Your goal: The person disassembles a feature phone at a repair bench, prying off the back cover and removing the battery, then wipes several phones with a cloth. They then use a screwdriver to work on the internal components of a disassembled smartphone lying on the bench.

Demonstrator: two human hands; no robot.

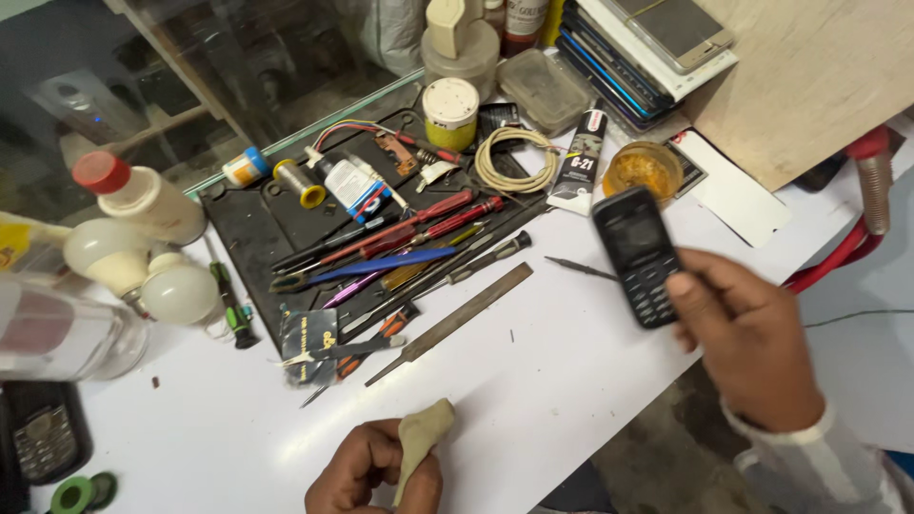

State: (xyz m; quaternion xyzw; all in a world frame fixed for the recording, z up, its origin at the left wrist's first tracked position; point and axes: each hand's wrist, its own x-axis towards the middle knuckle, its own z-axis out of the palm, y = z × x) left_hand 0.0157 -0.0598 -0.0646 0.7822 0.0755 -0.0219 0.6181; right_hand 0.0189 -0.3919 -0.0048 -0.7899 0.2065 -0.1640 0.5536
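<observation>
**A:** Starting far left on the white surface (571,381) — what have we got?

**B:** A dark keypad phone (38,440) lies flat at the edge, with green tape rolls (84,491) just below it. Above stand a clear jar (67,333), pale bulbs (143,271) and a red-capped bottle (143,198).

**A:** Moving in, there's the left hand (367,471)!

**B:** At the bottom edge, yes, its grip clamped on a beige cloth (421,440), fingers curled round it, the cloth's tip poking upward. The hand rests on or just over the surface; I cannot tell which.

**A:** And behind it?

**B:** A black tool mat (249,221) crowded with red-handled screwdrivers (433,217), a blue-handled tool (386,265) and a flat metal file (457,319) slanting off the mat onto the white. Further back, a coil of pale wire (516,157) and a white tube (583,160).

**A:** Now the right side!

**B:** The right hand (747,343), pale sleeve at the wrist, has its grip closed on a black keypad phone (636,255). Thumb pressed near the lower keys, the phone is held up off the surface, tilted, screen facing up. An amber-filled round tin (645,169) sits just behind it.
</observation>
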